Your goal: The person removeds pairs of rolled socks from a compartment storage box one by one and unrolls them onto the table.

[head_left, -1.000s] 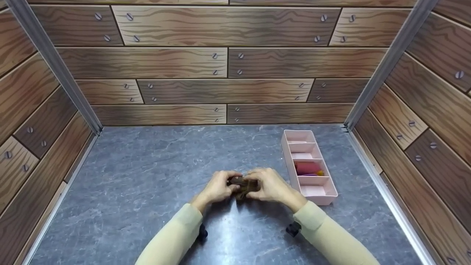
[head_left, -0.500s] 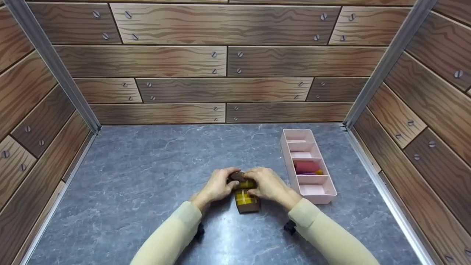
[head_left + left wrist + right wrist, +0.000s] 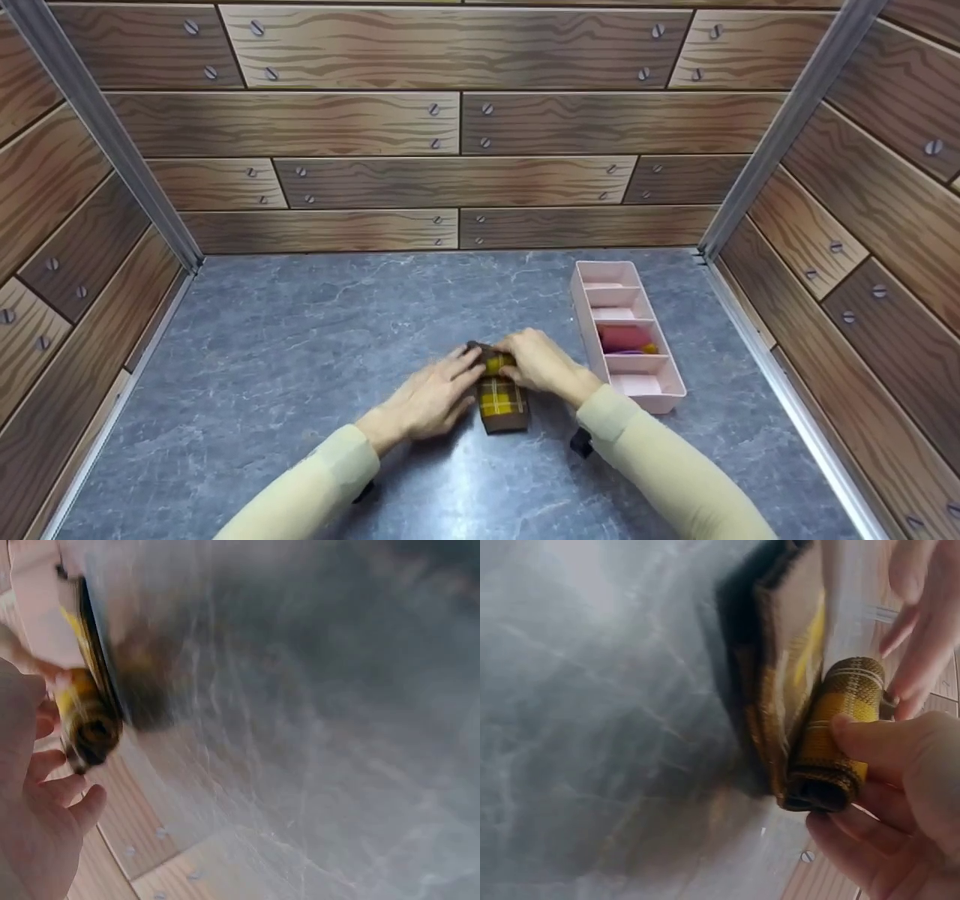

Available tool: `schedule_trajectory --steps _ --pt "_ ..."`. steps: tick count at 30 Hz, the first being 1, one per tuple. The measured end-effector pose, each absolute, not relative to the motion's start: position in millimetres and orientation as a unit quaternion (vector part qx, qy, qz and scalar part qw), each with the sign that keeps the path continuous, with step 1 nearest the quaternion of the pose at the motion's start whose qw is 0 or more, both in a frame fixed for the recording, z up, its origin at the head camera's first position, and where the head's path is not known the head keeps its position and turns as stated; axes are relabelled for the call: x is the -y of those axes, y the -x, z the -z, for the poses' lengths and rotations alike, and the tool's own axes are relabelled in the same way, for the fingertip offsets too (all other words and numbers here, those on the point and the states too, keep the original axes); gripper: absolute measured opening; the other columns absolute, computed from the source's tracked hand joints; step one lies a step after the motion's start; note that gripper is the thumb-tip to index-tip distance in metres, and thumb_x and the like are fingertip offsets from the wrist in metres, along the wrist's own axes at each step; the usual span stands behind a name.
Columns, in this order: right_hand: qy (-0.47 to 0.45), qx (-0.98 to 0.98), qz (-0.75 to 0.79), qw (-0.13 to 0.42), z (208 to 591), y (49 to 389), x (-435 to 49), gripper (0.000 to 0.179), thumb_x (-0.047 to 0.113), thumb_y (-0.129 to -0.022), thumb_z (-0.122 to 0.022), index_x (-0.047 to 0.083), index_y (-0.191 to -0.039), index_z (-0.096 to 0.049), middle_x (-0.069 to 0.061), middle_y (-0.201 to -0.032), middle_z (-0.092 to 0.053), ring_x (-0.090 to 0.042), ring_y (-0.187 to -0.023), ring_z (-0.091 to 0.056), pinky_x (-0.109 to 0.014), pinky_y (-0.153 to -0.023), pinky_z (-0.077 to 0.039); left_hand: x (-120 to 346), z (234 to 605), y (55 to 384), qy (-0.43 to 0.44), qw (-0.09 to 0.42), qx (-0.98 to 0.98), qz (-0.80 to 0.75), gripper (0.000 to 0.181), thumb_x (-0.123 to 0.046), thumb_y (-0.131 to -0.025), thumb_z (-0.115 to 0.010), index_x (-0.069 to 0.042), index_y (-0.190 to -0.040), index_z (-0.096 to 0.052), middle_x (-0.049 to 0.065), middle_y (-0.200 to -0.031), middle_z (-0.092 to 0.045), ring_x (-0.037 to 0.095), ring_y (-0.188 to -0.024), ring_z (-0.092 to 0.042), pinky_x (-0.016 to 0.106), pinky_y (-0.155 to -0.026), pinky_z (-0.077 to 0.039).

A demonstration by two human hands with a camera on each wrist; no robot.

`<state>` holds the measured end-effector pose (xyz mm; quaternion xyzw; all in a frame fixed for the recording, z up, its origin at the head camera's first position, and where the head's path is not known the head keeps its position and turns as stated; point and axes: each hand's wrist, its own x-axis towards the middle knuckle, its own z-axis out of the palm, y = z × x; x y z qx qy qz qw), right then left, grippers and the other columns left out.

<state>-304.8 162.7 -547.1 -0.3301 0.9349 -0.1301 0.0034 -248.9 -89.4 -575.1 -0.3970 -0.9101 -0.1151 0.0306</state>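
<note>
A yellow-and-brown plaid strip of cloth [image 3: 502, 401] is partly rolled up on the table; I cannot tell what kind of cloth item it is. Its flat, layered tail with a dark brown end points toward me. At the far end sits the roll [image 3: 847, 709], pinched between the thumb and fingers of my right hand [image 3: 541, 363]. My left hand [image 3: 427, 394] lies at the roll's left side with its fingers extended, the fingertips at or touching it. In the left wrist view the spiral end of the roll [image 3: 94, 731] shows beside my left fingers.
A pink divided tray [image 3: 643, 403] stands to the right, close to my right hand. One compartment holds a red rolled item [image 3: 624, 338] and something yellow and purple. Wood-patterned walls [image 3: 360, 180] enclose the grey marbled table [image 3: 315, 322] at the back and sides.
The cloth was mostly covered by both hands; its plaid tail then came into view toward me. My left hand has loosened from the roll and drawn back left, while my right keeps hold.
</note>
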Motion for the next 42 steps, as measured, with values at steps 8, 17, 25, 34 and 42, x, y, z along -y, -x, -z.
schedule_trajectory --steps 8,17,25,34,42 --pt "0.296 -0.940 0.158 0.056 539.9 316.2 -159.6 0.038 0.009 -0.097 -0.084 0.003 -0.134 -0.081 -0.020 -0.118 -0.086 -0.029 -0.092 -0.077 -0.047 -0.087 -0.068 80.0 579.0 225.6 0.449 -0.033 0.893 0.013 0.067 -0.045 -0.120 -0.040 -0.008 -0.176 -0.033 0.015 -0.187 -0.028 0.036 -0.175 -0.027 0.058 -0.140 -0.033" --pt "0.277 -0.941 0.172 0.090 537.8 328.8 -156.5 0.038 0.009 -0.099 -0.076 0.000 -0.135 -0.080 -0.020 -0.127 -0.084 -0.039 -0.115 -0.079 -0.054 -0.107 -0.064 73.3 593.2 215.5 0.501 -0.050 0.863 -0.052 0.082 -0.061 -0.119 -0.024 -0.005 -0.179 -0.024 0.018 -0.188 -0.020 0.034 -0.176 -0.025 0.048 -0.143 -0.029" --pt "0.245 -0.948 0.175 0.104 541.7 335.9 -151.3 0.035 0.010 -0.103 -0.069 0.000 -0.136 -0.080 -0.020 -0.126 -0.084 -0.037 -0.113 -0.076 -0.054 -0.108 -0.063 75.1 599.1 215.4 0.512 -0.038 0.854 -0.081 0.093 -0.071 -0.116 -0.016 -0.004 -0.180 -0.018 0.018 -0.190 -0.016 0.033 -0.178 -0.021 0.044 -0.144 -0.028" --pt "0.345 -0.926 0.144 -0.049 550.5 335.7 -151.8 0.019 0.005 -0.097 -0.081 0.007 -0.116 -0.084 -0.013 -0.118 -0.082 -0.037 -0.115 -0.078 -0.053 -0.108 -0.064 79.8 605.0 212.5 0.509 -0.014 0.856 -0.084 0.097 -0.075 -0.114 -0.020 -0.004 -0.179 -0.021 0.017 -0.190 -0.018 0.032 -0.177 -0.024 0.042 -0.144 -0.028" --pt "0.366 -0.924 0.114 -0.014 548.3 335.2 -158.0 0.032 0.018 -0.098 -0.082 0.003 -0.126 -0.083 -0.017 -0.127 -0.082 -0.040 -0.116 -0.079 -0.055 -0.109 -0.063 77.3 605.5 213.3 0.515 -0.017 0.854 -0.078 0.098 -0.076 -0.113 -0.018 -0.004 -0.180 -0.020 0.018 -0.189 -0.018 0.033 -0.177 -0.024 0.043 -0.144 -0.029"
